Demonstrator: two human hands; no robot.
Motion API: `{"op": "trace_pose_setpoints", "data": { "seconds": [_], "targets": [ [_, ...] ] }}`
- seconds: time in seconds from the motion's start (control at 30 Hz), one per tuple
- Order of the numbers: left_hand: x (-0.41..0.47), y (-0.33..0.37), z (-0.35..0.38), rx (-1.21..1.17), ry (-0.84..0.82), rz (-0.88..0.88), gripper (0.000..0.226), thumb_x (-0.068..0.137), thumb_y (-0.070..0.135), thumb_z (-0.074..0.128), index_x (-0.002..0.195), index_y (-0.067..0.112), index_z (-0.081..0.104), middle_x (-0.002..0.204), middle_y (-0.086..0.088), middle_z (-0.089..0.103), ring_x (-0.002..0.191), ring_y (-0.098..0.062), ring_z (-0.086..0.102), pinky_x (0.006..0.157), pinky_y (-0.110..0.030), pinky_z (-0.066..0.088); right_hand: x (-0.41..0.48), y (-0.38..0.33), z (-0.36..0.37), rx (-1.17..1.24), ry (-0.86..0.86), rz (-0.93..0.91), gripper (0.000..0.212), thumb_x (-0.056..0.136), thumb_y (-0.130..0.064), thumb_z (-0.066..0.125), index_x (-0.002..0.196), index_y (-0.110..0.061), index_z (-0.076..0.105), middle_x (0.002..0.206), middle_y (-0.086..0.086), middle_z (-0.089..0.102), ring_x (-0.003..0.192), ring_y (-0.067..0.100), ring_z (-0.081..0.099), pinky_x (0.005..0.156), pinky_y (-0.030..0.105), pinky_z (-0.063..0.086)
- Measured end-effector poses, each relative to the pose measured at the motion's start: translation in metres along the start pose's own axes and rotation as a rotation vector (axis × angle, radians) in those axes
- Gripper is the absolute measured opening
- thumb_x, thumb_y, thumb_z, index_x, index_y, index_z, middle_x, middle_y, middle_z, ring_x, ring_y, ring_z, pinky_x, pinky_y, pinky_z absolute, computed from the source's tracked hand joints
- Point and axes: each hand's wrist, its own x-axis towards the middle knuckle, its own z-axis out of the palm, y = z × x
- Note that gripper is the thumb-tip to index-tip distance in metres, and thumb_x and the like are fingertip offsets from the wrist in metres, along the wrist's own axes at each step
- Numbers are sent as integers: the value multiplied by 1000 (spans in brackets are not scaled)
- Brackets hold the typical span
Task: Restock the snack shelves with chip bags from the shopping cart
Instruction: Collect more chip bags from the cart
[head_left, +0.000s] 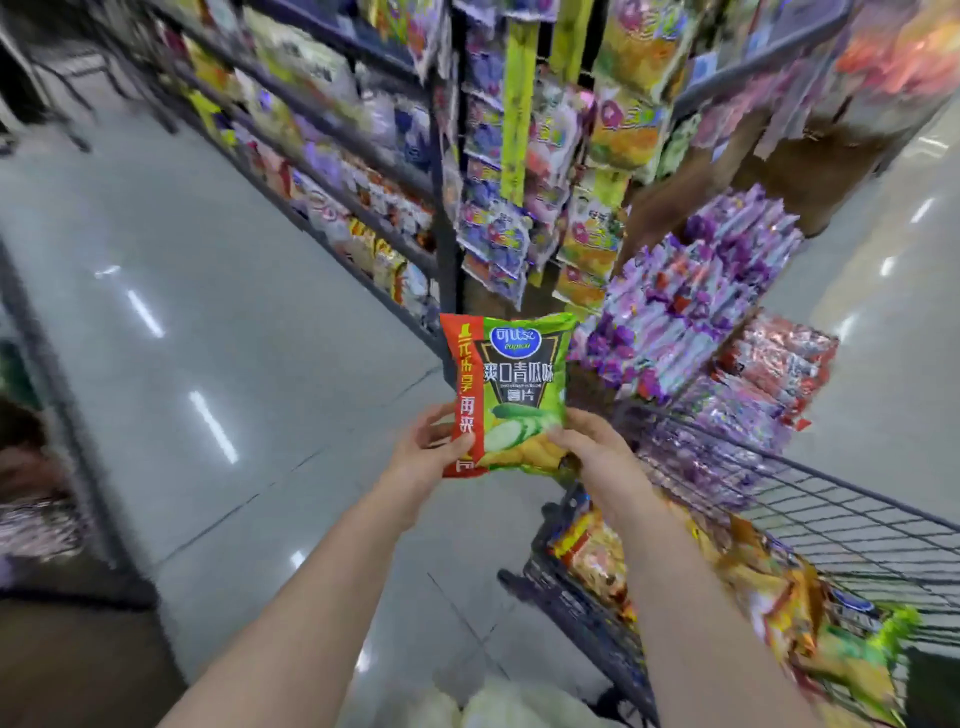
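A green chip bag (519, 384) is held upright beside the shopping cart (841, 519), before the snack shelves (445, 244). Its lower corners are pinched by the left hand (421, 457) and the right hand (597, 457), thumbs on the front. "爽口青瓜味" and "薯片" are printed on it.

Snack bags (363, 182) fill the shelves (445, 249); chip bags (769, 577) lie in the cart (831, 519).

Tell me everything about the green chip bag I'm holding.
The green chip bag looks like glossy film, puffed, with a red strip down its left edge, a blue oval logo on top, cucumber slices and chips pictured below. It is upright, facing the camera, beside the cart. The left hand grips its lower left corner, the right hand its lower right.
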Motion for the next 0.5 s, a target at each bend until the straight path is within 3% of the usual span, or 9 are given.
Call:
{"op": "trace_pose_setpoints", "data": {
  "seconds": [0.17,0.37,0.5],
  "targets": [
    [8,19,-107,-108,179,33,45,87,5,69,128,19,58,117,-13,69,103,-33,68,92,-48,54,29,-10,115,-92,-164,-6,27,86,-8,68,109,-19,62,110,5,71,100,18,68,93,36,52],
    [41,52,-194,-236,323,56,44,88,2,66,129,13,56,106,-9,70,86,-22,69,64,-26,56,78,-25,221,-163,-298,-26,28,87,-6,69,104,-26,60,107,-3,68,92,5,66,86,24,52],
    [86,87,-240,-278,383,94,46,88,1,66,131,10,55,108,-12,70,84,-22,70,59,-24,55,142,-47,280,-138,-387,-30,35,85,-5,70,113,-24,58,109,-3,67,99,8,65,91,28,50]
  ]
}}
